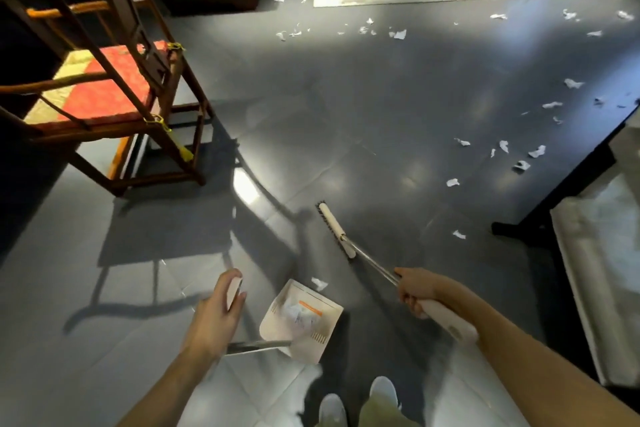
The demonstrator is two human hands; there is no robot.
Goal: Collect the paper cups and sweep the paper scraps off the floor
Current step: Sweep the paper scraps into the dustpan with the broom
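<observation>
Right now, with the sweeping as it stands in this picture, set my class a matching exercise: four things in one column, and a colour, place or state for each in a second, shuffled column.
Things
1. broom head
2. dustpan
3. chair cushion
4. right hand

Descriptions
A. red and yellow
B. grips the white handle
C. white, with paper scraps inside
D. at the far end of a metal pole

Pairs: 1-D, 2-C, 3-A, 4-B

glossy grey tiled floor [346, 107], wooden chair [114, 87] with red cushion [104, 94] left
</observation>
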